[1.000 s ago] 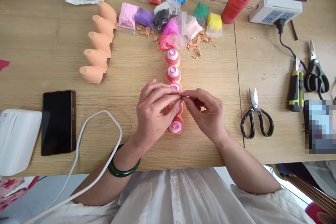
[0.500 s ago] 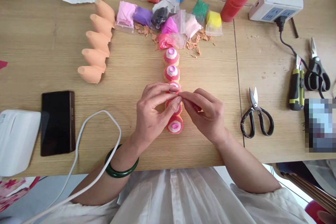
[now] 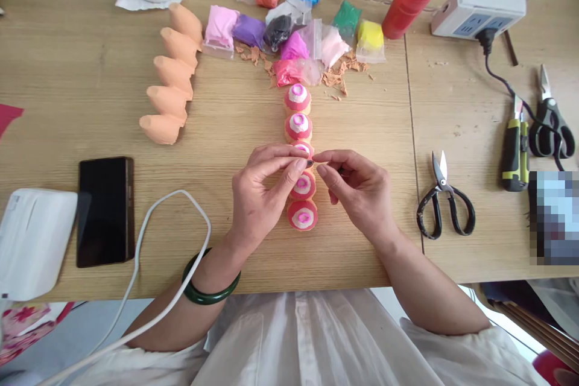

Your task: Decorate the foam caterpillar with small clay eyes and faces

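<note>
My left hand (image 3: 260,193) pinches a small dark piece (image 3: 310,163), which looks like black clay, between thumb and forefinger. Close beside it, my right hand (image 3: 364,190) is curled, its forefinger tip almost at the piece. Something dark shows among its bent fingers, too hidden to name. Below both hands runs a row of pink and white clay domes (image 3: 302,217) with bright pink rings on top. The left fingers partly cover the middle dome. Beyond the row lie small bags of coloured clay, including a black clay bag (image 3: 277,32).
An orange scalloped strip (image 3: 169,72) stands to the left, above a phone (image 3: 105,211) and a white cable (image 3: 140,241). At right are scissors (image 3: 446,196), a utility knife (image 3: 514,154), a power strip (image 3: 484,15) and a red cup of sticks (image 3: 407,6). Orange scraps (image 3: 335,77) lie near the bags.
The right fingertips have drawn slightly away from the left ones, and the right thumb has come into view. The dark piece at the left fingertips now shows. The view has shifted slightly.
</note>
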